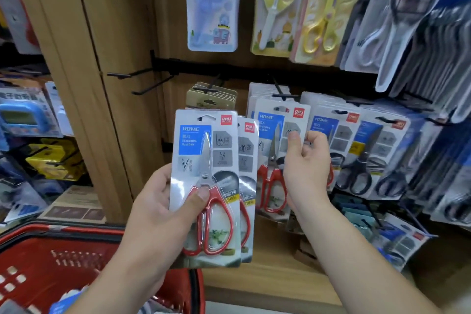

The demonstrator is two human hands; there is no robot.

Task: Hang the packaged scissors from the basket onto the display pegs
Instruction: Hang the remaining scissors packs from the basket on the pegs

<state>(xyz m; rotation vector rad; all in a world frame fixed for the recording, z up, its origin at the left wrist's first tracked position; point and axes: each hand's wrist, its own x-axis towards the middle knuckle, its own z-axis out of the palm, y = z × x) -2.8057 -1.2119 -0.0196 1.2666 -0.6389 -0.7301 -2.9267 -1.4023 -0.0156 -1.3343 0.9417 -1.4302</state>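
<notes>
The left hand [163,201] holds two packs of red-handled scissors upright in front of the display, its grip pinching them low down: the thumb lies across the front pack [204,158] where the blades meet the handles, and the fingers are hidden behind the card. The second pack [247,160] sits directly behind the first, showing only along its right edge. The right hand [305,168] is raised just beside them, fingers curled, with the thumb tip over the card of a matching red-handled pack already hanging [271,140] on a peg; I cannot tell whether this grip is pinching that card or only touching it. To the right hang rows of black-handled scissors packs [356,160]. Above, on a higher row, hang a blue children's pair [211,2] and a yellow pair [277,7]. A bare black peg [137,73] juts out near the wooden post [102,99]. The red basket [25,250] sits at lower left, beneath the left forearm.
</notes>
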